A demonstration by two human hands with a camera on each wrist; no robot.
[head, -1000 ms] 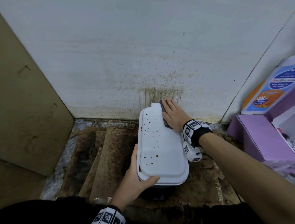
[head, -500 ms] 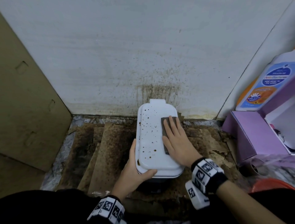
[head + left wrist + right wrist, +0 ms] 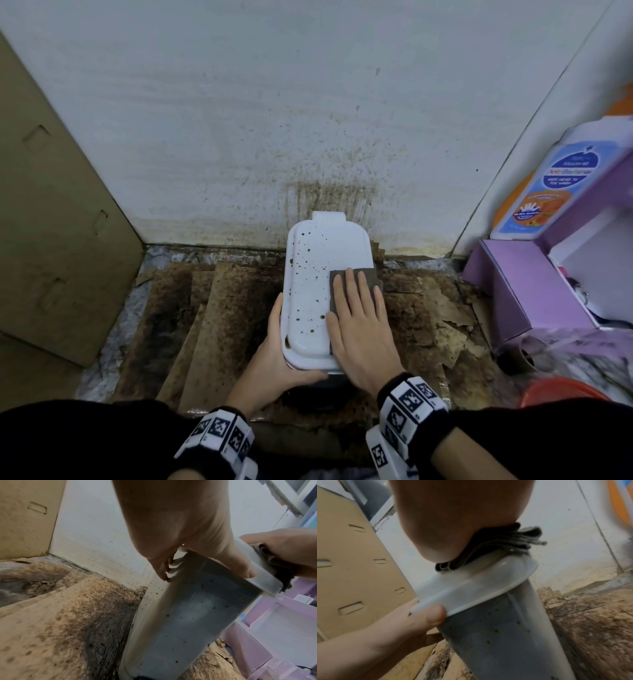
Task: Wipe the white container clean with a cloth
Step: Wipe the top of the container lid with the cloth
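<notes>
The white container (image 3: 317, 274) stands on end on the stained floor by the wall, its top face dotted with brown spots on the left half. A folded grey cloth (image 3: 358, 277) lies on the right half of that face. My right hand (image 3: 358, 318) presses flat on the cloth with straight fingers. My left hand (image 3: 275, 356) grips the container's near left corner, thumb along the near edge. In the right wrist view the cloth (image 3: 498, 546) is squeezed between my palm and the container's rim (image 3: 476, 584). The left wrist view shows the spotted container side (image 3: 188, 622).
A brown cardboard panel (image 3: 51, 222) leans at the left. The white wall (image 3: 325, 137) behind is spattered brown. Soiled cardboard sheets (image 3: 222, 325) cover the floor. A purple box (image 3: 513, 284), a wash bottle (image 3: 555, 185) and an orange object (image 3: 561, 390) crowd the right.
My right hand has slid the cloth from the container's far end toward me along its right side. The left hand keeps its hold on the near corner.
</notes>
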